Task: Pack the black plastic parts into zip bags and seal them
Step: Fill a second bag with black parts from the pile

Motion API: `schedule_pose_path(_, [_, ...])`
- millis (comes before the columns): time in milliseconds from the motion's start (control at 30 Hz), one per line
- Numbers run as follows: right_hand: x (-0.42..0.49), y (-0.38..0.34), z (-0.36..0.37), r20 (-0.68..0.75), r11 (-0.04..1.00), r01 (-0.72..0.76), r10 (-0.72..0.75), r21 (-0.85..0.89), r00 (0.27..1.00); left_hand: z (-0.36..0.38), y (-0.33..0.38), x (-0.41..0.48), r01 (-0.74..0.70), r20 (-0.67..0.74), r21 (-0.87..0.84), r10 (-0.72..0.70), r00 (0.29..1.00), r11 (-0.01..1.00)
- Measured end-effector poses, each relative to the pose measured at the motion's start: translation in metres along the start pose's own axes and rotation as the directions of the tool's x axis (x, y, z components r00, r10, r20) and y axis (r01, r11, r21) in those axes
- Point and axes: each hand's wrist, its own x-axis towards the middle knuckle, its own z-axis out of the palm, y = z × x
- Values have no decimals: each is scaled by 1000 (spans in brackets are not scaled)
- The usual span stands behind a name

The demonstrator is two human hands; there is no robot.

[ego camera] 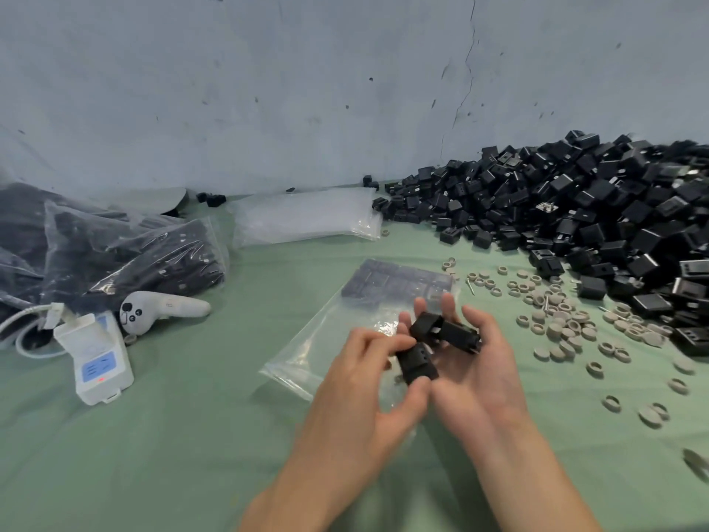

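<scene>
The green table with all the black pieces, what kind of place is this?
Probably a small packing workshop. A huge pile of black plastic parts lies on the table, filled bags sit at the left, and empty zip bags wait by the wall.

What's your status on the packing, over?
Left hand pinches one black part. Right hand cradles more parts. Zip bag part-filled, beneath hands. Nothing in the way.
</scene>
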Motion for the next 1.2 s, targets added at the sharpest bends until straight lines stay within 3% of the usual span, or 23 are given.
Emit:
schedule_pose_path(133, [-4,-23,-10,-45,986,146,-143,84,989,-40,-27,-10,120,-83,9,-119,989,993])
schedule_pose_path(333, [-30,-34,-33,-82,960,276,-271,49,959,-77,-57,-50,184,58,125,-193,980,975])
schedule_pose_path(500, [-10,-34,-21,-76,957,286,-283,40,956,-69,-61,-60,142,135,231,-176,975,963])
schedule_pose_path(667, [15,-33,-23,-26,958,283,-282,42,959,-44,-58,-42,175,29,283,-191,981,943])
schedule_pose_path(833, [33,-35,-33,-66,958,285,-282,33,957,-19,-49,-13,158,-28,367,-159,987,917])
schedule_pose_path(1033, [46,-43,-40,-107,972,233,-229,20,967,-19,-42,-12,87,66,549,-147,987,831])
schedule_pose_path(1200, [55,-46,-38,-98,976,216,-212,30,972,-21,-37,-24,-26,121,604,-59,991,797])
